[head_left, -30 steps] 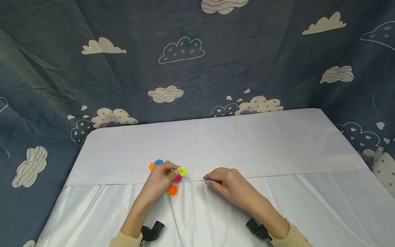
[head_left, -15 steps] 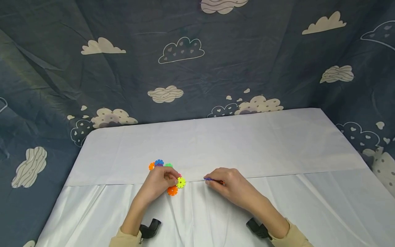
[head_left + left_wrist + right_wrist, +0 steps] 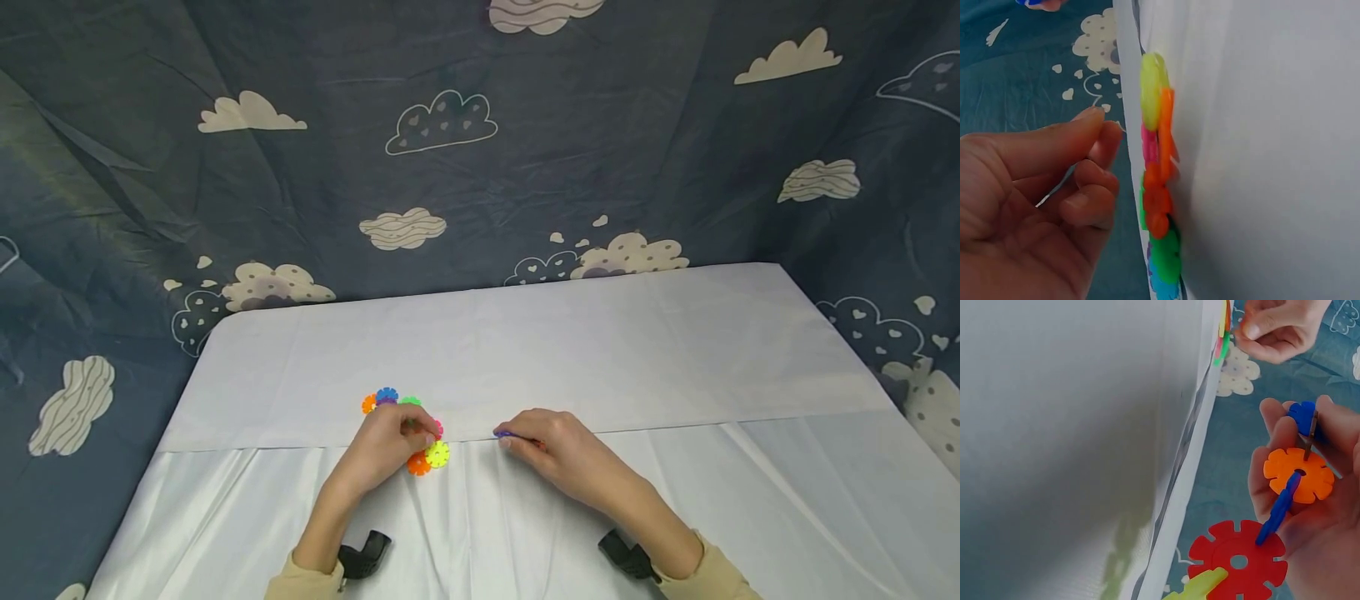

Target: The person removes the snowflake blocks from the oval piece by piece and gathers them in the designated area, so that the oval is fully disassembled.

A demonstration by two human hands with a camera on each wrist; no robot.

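My left hand hovers over several flower-shaped plastic discs, its fingers loosely curled and, in the left wrist view, holding nothing. A yellow disc lies against an orange disc and a pink disc, just beyond the fingertips. Further along the pile are a green disc and a blue disc. To the right, my right hand pinches a blue disc at the end of a chain of interlocked discs. An orange disc, another blue disc, a red disc and a yellow disc follow along it.
A white cloth covers the table, with a seam running across it. Behind it hangs a dark curtain printed with clouds. Black wrist-camera mounts sit at both wrists.
The left hand has brought the yellow disc down toward me, set it beside the orange disc and let it go. The right hand with its chain stays nearly still.
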